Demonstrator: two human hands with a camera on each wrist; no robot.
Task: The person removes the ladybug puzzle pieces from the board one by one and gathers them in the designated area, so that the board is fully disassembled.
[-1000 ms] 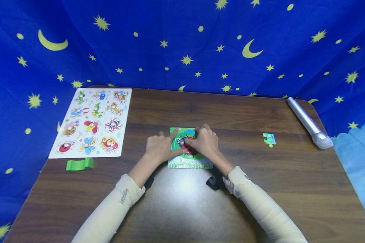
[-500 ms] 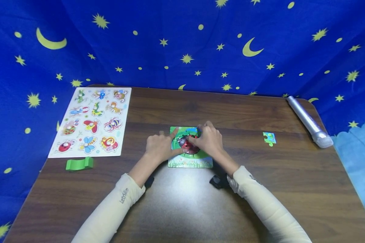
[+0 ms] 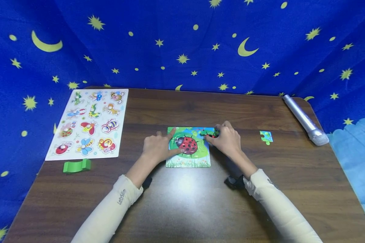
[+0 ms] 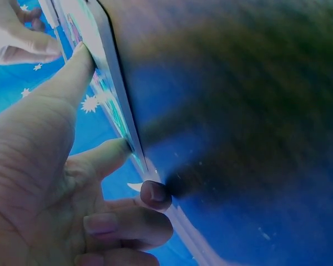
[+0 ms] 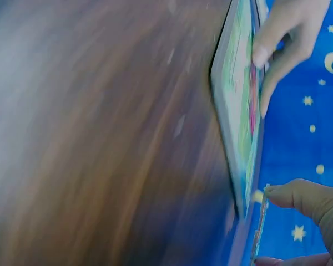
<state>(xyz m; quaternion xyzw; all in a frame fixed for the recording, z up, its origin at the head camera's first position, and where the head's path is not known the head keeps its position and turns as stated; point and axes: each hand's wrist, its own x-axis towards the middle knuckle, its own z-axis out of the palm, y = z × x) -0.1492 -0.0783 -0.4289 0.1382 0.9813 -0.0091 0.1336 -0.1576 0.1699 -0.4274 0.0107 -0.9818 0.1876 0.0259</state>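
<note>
A ladybug jigsaw board (image 3: 182, 163) with a green border lies flat at the middle of the table. My left hand (image 3: 155, 147) presses on its left side; the thumb and forefinger are spread and fairly straight, while the other fingers bend beside the board in the left wrist view. Just past the board's upper right corner, my right hand (image 3: 230, 140) pinches a puzzle piece (image 3: 211, 136) bearing red and black ladybug parts. In the right wrist view this thin piece (image 5: 260, 227) stands edge-on between thumb and fingertip, apart from the board.
Another blue-green puzzle piece (image 3: 266, 137) lies to the right. Beyond it is a silver microphone (image 3: 305, 119) at the table's right edge. At left are an insect peg board (image 3: 101, 153) and a green block (image 3: 76, 166). A blue star-patterned curtain (image 3: 158, 30) hangs behind.
The right hand has moved right with the puzzle piece, from over the ladybug to beyond the board's right edge, uncovering the ladybug picture. The left hand stays pressed on the board.
</note>
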